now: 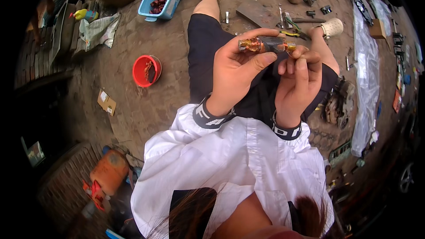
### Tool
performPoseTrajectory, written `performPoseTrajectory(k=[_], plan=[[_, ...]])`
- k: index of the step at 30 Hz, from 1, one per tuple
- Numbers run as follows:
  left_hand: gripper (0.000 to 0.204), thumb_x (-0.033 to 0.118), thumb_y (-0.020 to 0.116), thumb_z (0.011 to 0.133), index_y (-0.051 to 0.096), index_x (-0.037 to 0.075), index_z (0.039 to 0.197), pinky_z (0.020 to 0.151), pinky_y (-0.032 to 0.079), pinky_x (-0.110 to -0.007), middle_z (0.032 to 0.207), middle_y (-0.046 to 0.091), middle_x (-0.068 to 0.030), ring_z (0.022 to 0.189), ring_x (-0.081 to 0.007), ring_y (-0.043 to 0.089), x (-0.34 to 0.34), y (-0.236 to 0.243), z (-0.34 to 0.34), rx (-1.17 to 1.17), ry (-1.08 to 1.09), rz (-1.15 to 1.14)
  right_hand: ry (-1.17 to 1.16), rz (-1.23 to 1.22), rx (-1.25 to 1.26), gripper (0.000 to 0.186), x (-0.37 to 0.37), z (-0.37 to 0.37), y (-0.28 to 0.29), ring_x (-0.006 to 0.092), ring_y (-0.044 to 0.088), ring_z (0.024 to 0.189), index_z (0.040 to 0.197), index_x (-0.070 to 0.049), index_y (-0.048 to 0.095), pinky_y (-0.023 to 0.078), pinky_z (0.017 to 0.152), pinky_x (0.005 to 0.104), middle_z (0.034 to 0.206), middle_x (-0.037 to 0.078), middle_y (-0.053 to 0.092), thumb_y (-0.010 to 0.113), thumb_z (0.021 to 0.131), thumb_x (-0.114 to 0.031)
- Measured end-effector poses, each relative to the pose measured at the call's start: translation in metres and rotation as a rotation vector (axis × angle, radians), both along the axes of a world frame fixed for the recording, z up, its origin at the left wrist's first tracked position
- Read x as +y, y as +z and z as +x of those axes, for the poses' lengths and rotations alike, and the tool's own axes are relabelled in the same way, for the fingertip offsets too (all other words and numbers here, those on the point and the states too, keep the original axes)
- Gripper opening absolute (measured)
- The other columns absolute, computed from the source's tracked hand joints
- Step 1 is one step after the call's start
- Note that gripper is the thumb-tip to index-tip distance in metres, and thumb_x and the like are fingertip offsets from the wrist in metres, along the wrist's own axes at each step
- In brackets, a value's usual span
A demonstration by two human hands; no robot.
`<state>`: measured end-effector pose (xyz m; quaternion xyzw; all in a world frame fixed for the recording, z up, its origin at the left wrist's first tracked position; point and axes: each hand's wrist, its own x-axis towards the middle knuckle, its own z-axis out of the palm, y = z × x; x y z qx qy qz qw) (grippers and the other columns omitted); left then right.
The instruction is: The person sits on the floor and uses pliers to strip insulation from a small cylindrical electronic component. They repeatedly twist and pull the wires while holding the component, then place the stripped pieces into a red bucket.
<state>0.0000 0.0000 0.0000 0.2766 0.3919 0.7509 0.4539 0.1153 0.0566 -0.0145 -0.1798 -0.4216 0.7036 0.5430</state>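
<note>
We are pinching a copper-wound rotor (271, 44) in our left hand (234, 73) above dark shorts (204, 35); our right hand (301, 77) is bunching at the rotor's right end, its exact grip we cannot tell. Left, a red bucket (140, 71) is standing.

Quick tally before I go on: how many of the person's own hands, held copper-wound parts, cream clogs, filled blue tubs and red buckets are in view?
Own hands: 2, left hand and right hand
Held copper-wound part: 1
Cream clogs: 2
Filled blue tub: 1
Red bucket: 1
Total: 7
</note>
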Motion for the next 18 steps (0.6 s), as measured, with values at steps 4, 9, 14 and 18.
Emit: performPoseTrajectory(k=[4,9,14,18], plan=[[0.039,0.003,0.065,0.09,0.053,-0.008,0.125,0.098,0.048,-0.032,0.121,0.063,-0.0167,0.11,-0.0212,0.062,0.001,-0.001,-0.004,0.056,0.025,-0.025,-0.043,-0.11,-0.134,0.011,0.002,-0.003,0.005,0.0095,0.053,0.085,0.101,0.0,0.051,0.049,0.073,0.0263,0.11,0.011,0.057,0.058,0.092,-0.003],[0.036,0.004,0.063,0.091,0.054,-0.006,0.124,0.093,0.049,-0.028,0.119,0.062,-0.0112,0.104,-0.0163,0.062,-0.001,0.0,-0.01,0.153,0.021,-0.086,-0.289,0.328,-0.43,0.03,0.011,-0.012,0.009,0.0158,0.056,0.098,0.114,0.003,0.053,0.047,0.088,0.0287,0.116,0.011,0.056,0.065,0.087,0.0],[0.035,0.007,0.07,0.086,0.06,-0.004,0.117,0.083,0.053,-0.026,0.098,0.061,-0.0068,0.092,-0.0149,0.065,-0.001,-0.004,-0.012,0.394,0.101,-0.145,-0.169,0.446,-0.486,0.025,0.018,-0.018,0.015,0.0201,0.059,0.102,0.104,0.0,0.066,0.045,0.088,0.0307,0.105,0.01,0.064,0.071,0.08,-0.002],[0.035,0.01,0.072,0.083,0.061,-0.004,0.114,0.072,0.053,-0.026,0.094,0.06,-0.0098,0.08,-0.0164,0.065,-0.001,-0.002,-0.015,0.695,0.166,-0.167,-0.2,0.56,-0.577,0.021,0.02,-0.018,0.027,0.0195,0.06,0.095,0.097,-0.001,0.069,0.047,0.083,0.0299,0.097,0.008,0.067,0.073,0.077,-0.001]])
